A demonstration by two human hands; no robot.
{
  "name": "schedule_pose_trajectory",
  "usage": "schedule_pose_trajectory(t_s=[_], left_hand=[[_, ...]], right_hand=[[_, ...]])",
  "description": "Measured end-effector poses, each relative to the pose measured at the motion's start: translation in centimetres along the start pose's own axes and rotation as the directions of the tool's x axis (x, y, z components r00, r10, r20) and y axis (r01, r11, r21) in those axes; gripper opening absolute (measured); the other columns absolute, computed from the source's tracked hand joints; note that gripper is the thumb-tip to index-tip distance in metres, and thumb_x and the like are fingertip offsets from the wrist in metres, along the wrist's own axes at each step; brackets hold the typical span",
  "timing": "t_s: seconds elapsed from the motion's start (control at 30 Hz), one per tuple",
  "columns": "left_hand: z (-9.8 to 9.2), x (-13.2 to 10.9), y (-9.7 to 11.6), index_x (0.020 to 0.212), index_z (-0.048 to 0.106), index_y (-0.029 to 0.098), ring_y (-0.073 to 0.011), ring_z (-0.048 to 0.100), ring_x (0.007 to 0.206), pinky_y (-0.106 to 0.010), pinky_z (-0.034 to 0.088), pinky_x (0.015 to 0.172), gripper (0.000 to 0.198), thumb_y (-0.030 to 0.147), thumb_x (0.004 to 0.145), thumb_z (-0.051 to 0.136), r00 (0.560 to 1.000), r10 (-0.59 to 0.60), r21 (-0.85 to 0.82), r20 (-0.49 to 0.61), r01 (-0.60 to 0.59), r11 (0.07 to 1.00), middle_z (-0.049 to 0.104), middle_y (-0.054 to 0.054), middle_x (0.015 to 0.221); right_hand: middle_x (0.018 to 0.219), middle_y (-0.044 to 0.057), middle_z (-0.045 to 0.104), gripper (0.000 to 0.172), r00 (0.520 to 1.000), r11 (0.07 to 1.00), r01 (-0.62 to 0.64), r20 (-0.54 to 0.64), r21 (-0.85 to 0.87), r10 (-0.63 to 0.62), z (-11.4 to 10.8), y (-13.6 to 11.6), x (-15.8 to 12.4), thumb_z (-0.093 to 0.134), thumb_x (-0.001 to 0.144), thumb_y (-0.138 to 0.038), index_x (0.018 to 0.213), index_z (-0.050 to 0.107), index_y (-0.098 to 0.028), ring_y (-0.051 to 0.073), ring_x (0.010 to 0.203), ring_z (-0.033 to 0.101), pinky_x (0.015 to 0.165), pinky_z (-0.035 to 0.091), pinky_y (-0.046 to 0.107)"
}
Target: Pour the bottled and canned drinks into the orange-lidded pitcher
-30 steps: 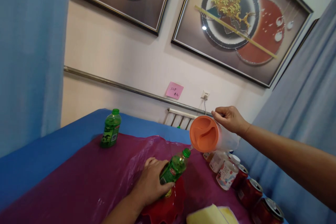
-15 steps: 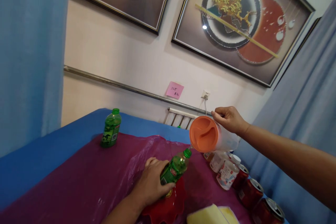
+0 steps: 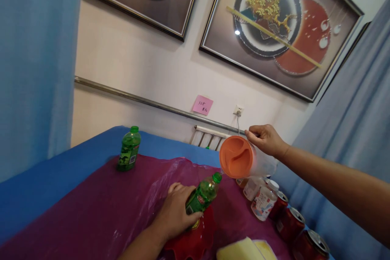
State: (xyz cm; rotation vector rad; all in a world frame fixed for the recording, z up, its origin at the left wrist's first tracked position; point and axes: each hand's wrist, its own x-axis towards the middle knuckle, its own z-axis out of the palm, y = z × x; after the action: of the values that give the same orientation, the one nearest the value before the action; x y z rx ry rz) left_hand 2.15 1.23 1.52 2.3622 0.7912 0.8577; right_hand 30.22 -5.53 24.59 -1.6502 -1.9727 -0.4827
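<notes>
Green bottles (image 3: pixel 202 195): two, at 8 and 6 o'clock. Orange-topped jug (image 3: pixel 236 157): one, at 4 o'clock. Red cans (image 3: pixel 289 225): three, at 4 o'clock. Framed pictures (image 3: pixel 246 55): two, at 11 and 2 o'clock.

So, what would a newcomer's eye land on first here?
Probably the orange lid of the pitcher tipped in the right hand's grip, close to the tilted green bottle in the left hand's grip. Next, likely the large framed picture on the wall above, then the magenta sheet over the blue table.
</notes>
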Motion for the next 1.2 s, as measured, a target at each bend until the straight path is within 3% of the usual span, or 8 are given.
schedule_pose_trajectory(t_s=[1.2], left_hand=[[0.08, 0.08, -0.04, 0.105, 0.067, 0.024, -0.0248, 0.06, 0.098, -0.043, 0.029, 0.104, 0.044, 0.029, 0.064, 0.08, 1.0, 0.014, -0.006, 0.012, -0.014, 1.0, 0.072, 0.0, 0.1]], right_hand=[[0.053, -0.006, 0.025, 0.044, 1.0, 1.0, -0.016, 0.012, 0.007, 0.016, 0.35, 0.15, 0.04, 0.049, 0.09, -0.041, 0.054, 0.032, -0.022, 0.009, 0.05, 0.025, 0.049, 0.02, 0.027]])
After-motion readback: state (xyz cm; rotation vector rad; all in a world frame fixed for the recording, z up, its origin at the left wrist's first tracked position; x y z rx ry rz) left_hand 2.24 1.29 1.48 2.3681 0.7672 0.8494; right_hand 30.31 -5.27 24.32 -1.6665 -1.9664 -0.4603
